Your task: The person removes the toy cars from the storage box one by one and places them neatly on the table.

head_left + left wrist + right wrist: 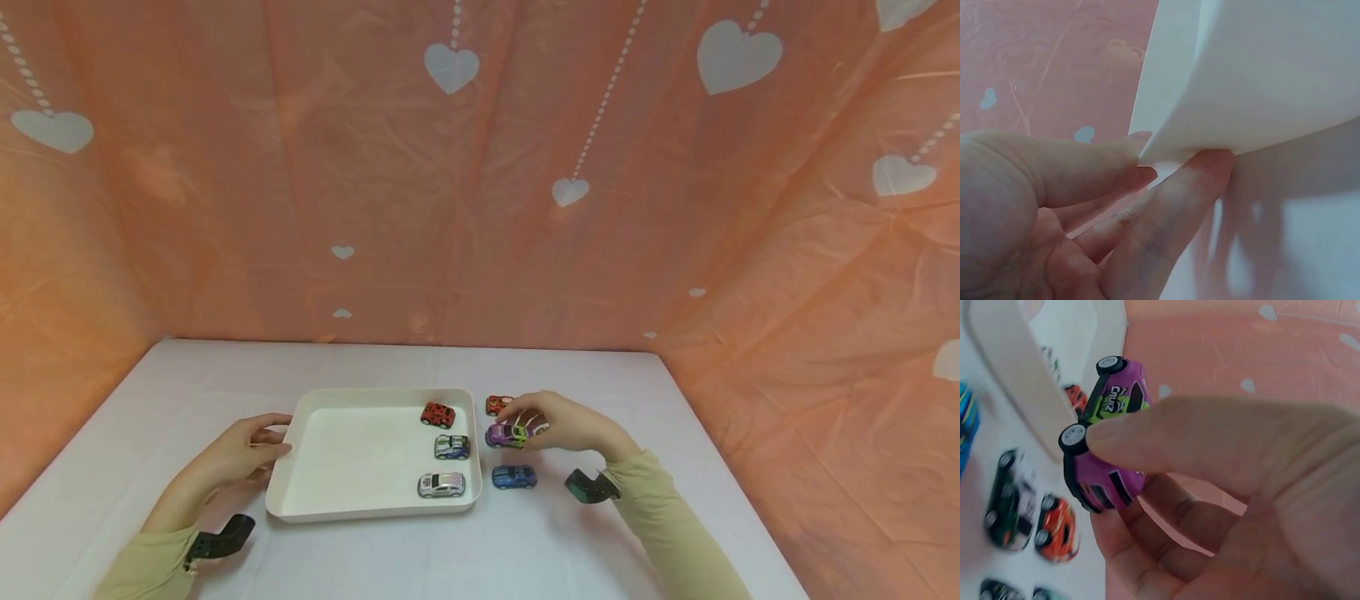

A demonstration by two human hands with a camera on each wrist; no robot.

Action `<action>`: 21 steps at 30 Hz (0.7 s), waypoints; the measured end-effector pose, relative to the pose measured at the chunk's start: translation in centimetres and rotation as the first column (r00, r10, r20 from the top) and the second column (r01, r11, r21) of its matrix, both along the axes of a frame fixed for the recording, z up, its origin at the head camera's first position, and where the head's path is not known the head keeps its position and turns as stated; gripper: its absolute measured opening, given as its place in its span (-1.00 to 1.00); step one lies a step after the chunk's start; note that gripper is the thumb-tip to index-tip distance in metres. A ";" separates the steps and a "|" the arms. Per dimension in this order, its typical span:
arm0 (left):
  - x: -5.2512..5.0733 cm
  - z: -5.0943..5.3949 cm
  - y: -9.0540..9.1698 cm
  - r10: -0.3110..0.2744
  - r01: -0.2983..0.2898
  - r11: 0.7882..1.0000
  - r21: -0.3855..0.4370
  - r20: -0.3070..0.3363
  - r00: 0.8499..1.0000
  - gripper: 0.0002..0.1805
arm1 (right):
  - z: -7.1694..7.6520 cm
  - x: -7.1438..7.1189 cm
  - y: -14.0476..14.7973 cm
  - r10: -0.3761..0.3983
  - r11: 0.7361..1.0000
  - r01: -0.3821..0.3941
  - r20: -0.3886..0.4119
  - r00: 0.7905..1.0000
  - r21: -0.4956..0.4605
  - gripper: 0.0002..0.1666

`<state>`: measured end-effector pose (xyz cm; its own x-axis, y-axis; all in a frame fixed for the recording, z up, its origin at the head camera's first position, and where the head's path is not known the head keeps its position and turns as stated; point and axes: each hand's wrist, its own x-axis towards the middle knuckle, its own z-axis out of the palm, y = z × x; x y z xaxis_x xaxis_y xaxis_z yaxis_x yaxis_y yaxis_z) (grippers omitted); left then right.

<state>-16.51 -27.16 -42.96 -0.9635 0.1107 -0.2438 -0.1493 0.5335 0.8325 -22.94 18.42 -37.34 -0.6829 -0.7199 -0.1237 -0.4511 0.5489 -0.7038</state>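
My right hand [570,423] pinches a purple and lime-green toy car [1119,481] between thumb and fingers, just outside the right wall of a white tray [352,458]. On the other side, my left hand [236,454] grips the tray's left edge, thumb on one side and fingertips against its underside in the left wrist view. Inside the tray, along its right part, sit a red spotted toy car [438,415], a blue and white one [452,447] and a silver one [442,485].
A blue toy car [514,477] and a red toy car [497,405] stand on the white tabletop [360,562] right of the tray. The right wrist view shows a dark green and white car [1010,500] too. An orange heart-patterned sheet [390,192] hangs behind.
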 end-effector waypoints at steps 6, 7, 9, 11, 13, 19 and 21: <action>0.0 -0.1 0.0 -0.009 0.008 1.000 -0.016 -0.021 1.000 -0.39 | -0.9 0.8 2.6 -0.060 0.998 0.060 0.030 0.998 0.002 -0.49; -0.1 -0.1 0.0 -0.008 0.008 1.000 -0.015 -0.024 1.000 -0.39 | -1.1 0.9 3.0 -0.066 0.998 0.066 0.036 0.997 0.000 -0.49; -0.1 -0.2 -0.1 -0.008 0.008 1.000 -0.015 -0.029 1.000 -0.40 | -1.5 1.1 3.8 -0.062 0.998 0.062 0.038 0.997 -0.007 -0.48; -0.1 -0.2 -0.1 -0.009 0.008 1.000 -0.018 -0.036 0.999 -0.40 | -2.0 1.2 4.6 -0.050 0.999 0.050 0.035 0.998 -0.008 -0.47; 0.0 -0.2 -0.1 -0.011 0.010 1.000 -0.019 -0.042 0.999 -0.40 | -2.3 1.3 5.3 -0.037 0.999 0.038 0.036 0.999 -0.012 -0.47; 0.1 -0.2 -0.1 -0.023 0.022 1.000 -0.015 -0.057 0.998 -0.42 | -3.2 1.6 6.9 -0.046 0.999 0.047 0.042 0.998 -0.006 -0.43; 0.1 -0.2 -0.1 -0.024 0.023 1.000 -0.017 -0.056 0.998 -0.42 | -3.4 1.7 7.3 -0.053 0.999 0.053 0.042 0.998 -0.001 -0.43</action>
<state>-16.37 -27.27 -43.12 -0.9730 0.1296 -0.1910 -0.0899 0.5496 0.8306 -21.25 25.70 -40.75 -0.7145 -0.6830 -0.1518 -0.3911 0.5698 -0.7228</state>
